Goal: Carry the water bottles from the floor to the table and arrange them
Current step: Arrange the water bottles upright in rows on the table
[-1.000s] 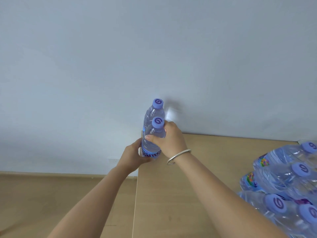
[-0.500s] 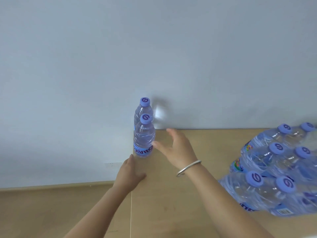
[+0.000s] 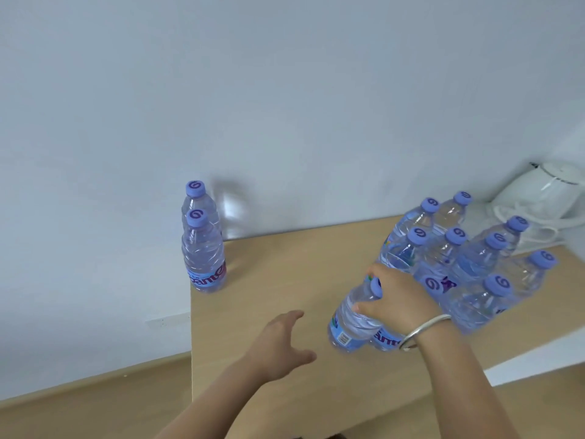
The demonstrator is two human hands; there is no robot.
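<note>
Two clear water bottles with purple caps (image 3: 202, 248) stand one behind the other at the far left corner of the light wooden table (image 3: 285, 280), against the wall. A cluster of several more bottles (image 3: 468, 258) stands at the right of the table. My right hand (image 3: 399, 299), with a silver bangle on the wrist, is shut on the nearest bottle of the cluster (image 3: 354, 318), gripping it at the neck; the bottle leans left. My left hand (image 3: 281, 340) hovers over the table's front with fingers spread, holding nothing.
A white electric kettle (image 3: 544, 188) with its cord sits at the table's far right by the wall. The table's left edge runs down at the middle of the frame, with wooden floor (image 3: 95, 407) and a baseboard beyond it.
Both hands let go of the two bottles at the left corner. My right hand moved right and closed on a bottle from the cluster. My left hand drew back, and the view swung right.
</note>
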